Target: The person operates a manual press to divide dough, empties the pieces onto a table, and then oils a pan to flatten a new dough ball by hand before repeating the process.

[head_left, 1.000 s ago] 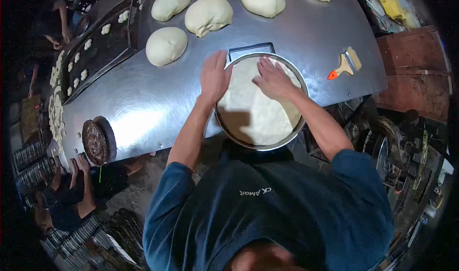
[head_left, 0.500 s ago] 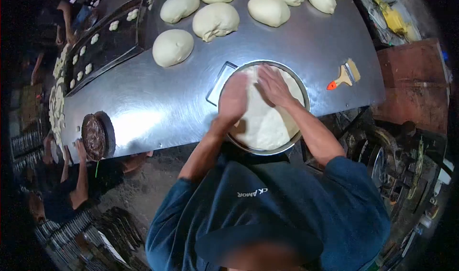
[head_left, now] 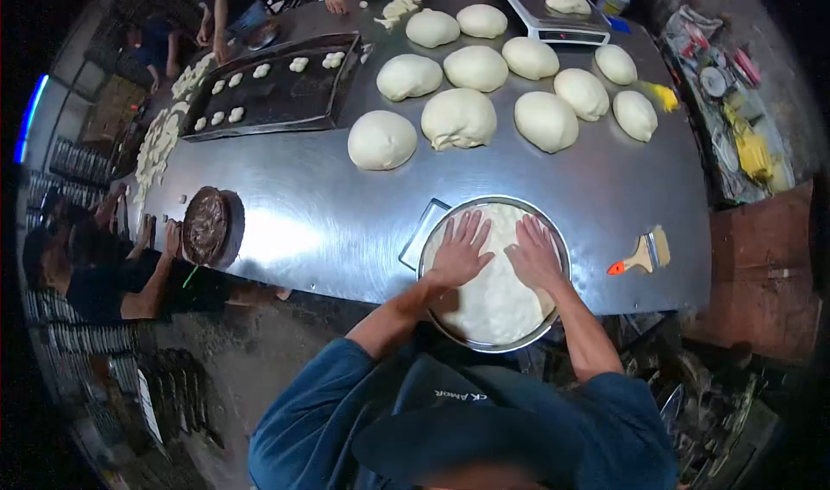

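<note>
Both hands lie flat, fingers spread, on the dough sheet (head_left: 494, 304) inside the round metal pan (head_left: 553, 317): left hand (head_left: 458, 252) and right hand (head_left: 533, 257) side by side, dough directly beneath the fingers and extending back toward the wrists.

Fisheye view: edges bend, corners black. Overhead light glares off steel counter (head_left: 320, 222) centre-left; surroundings dim, lower frame blurred.
</note>
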